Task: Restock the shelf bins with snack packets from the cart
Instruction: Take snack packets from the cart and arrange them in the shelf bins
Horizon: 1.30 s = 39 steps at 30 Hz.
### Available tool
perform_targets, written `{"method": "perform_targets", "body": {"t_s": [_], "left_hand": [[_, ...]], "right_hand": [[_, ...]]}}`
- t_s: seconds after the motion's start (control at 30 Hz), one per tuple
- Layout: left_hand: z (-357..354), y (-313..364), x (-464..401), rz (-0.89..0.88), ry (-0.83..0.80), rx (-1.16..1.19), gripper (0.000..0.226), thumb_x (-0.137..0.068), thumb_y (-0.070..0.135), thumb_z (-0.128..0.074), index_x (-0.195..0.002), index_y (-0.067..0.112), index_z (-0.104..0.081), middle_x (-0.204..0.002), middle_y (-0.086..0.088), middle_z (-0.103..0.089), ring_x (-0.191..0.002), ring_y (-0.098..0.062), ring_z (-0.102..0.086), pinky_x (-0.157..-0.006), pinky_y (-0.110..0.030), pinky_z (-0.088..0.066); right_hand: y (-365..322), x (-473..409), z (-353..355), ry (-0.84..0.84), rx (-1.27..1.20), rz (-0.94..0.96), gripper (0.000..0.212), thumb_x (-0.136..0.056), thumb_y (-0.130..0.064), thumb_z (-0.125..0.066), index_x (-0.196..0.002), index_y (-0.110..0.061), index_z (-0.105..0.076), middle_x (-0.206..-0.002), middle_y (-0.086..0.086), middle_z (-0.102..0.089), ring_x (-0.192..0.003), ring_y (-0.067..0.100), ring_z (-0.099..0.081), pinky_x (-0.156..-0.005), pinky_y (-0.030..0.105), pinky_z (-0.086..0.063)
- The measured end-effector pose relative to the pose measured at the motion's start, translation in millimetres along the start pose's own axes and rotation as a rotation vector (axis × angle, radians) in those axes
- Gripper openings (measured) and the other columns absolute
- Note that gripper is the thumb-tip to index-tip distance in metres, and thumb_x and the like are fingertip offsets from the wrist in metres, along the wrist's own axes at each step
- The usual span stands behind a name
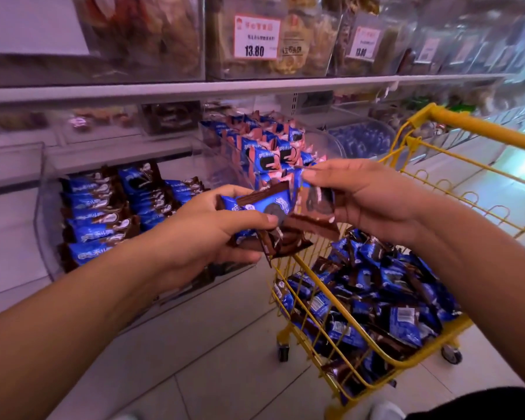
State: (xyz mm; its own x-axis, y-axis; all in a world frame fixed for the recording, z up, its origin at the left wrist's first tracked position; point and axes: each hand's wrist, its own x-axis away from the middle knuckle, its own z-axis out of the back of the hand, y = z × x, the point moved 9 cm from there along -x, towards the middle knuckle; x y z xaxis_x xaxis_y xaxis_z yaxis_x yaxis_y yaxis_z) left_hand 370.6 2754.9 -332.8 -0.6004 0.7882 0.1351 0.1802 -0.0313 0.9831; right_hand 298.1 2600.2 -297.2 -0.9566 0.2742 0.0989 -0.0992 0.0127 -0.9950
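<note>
My left hand (206, 234) grips a small stack of blue-and-brown snack packets (264, 207), thumb across the top one. My right hand (364, 198) pinches another blue-and-brown packet (317, 201) just to the right of that stack, above the cart's left rim. The yellow wire cart (431, 153) stands at the right and holds several loose packets (385, 298) of the same kind. On the lower shelf at the left, a clear bin (44, 213) holds rows of matching packets (103, 210). Behind my hands, a second clear bin (212, 159) holds blue-and-pink packets (267, 147).
A grey shelf edge (164, 90) runs across above the bins, with clear boxes of other snacks and price tags (256, 37) on top. More clear bins (361, 140) continue to the right behind the cart. Pale floor tiles (219, 359) lie under my arms.
</note>
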Motion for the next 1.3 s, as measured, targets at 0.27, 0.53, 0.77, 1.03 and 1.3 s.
{"method": "perform_targets", "body": {"t_s": [0.27, 0.53, 0.77, 1.03, 1.3], "left_hand": [[11, 2, -1, -0.081, 0.219, 0.436, 0.064, -0.069, 0.004, -0.078, -0.128, 0.009, -0.051, -0.091, -0.013, -0.077, -0.072, -0.023, -0.075, -0.059, -0.029, -0.059], [1, -1, -3, -0.102, 0.118, 0.479, 0.071, -0.064, 0.002, -0.076, -0.131, 0.001, -0.051, -0.106, -0.017, -0.074, -0.092, -0.025, -0.074, -0.067, -0.029, -0.059], [3, 0, 1, -0.045, 0.038, 0.38, 0.038, -0.081, 0.012, -0.059, -0.118, 0.003, -0.063, -0.114, -0.018, -0.071, -0.092, -0.026, -0.073, -0.07, -0.034, -0.06], [4, 4, 8, -0.104, 0.033, -0.131, 0.054, -0.053, 0.057, -0.085, -0.098, 0.035, -0.066, -0.093, -0.001, -0.076, -0.083, -0.021, -0.075, -0.059, -0.031, -0.056], [35, 17, 17, -0.203, 0.159, -0.208, 0.044, -0.046, 0.046, -0.074, -0.089, 0.038, -0.066, -0.098, -0.005, -0.074, -0.095, -0.027, -0.071, -0.089, -0.053, -0.056]], "right_hand": [[-11, 10, -6, -0.155, -0.198, 0.084, 0.06, -0.066, 0.005, -0.076, -0.124, -0.003, -0.061, -0.109, 0.018, -0.073, -0.086, 0.021, -0.073, -0.079, 0.027, -0.061], [-27, 20, -19, -0.157, 0.122, 0.23, 0.043, -0.081, -0.009, -0.069, -0.124, -0.011, -0.065, -0.117, 0.015, -0.072, -0.101, 0.031, -0.071, -0.085, 0.044, -0.06], [-18, 22, -34, -0.228, 0.381, 0.194, 0.048, -0.086, -0.018, -0.069, -0.128, -0.04, -0.061, -0.114, 0.006, -0.072, -0.099, 0.022, -0.073, -0.083, 0.039, -0.061], [-30, 22, -43, -0.078, 0.471, 0.439, 0.084, -0.06, -0.01, -0.09, -0.135, -0.022, -0.055, -0.116, 0.003, -0.063, -0.086, 0.013, -0.073, -0.075, 0.027, -0.06], [-21, 4, -85, -0.226, 0.491, 0.391, 0.08, -0.067, -0.006, -0.089, -0.137, -0.015, -0.052, -0.118, -0.006, -0.069, -0.103, 0.013, -0.07, -0.081, 0.026, -0.058]]}}
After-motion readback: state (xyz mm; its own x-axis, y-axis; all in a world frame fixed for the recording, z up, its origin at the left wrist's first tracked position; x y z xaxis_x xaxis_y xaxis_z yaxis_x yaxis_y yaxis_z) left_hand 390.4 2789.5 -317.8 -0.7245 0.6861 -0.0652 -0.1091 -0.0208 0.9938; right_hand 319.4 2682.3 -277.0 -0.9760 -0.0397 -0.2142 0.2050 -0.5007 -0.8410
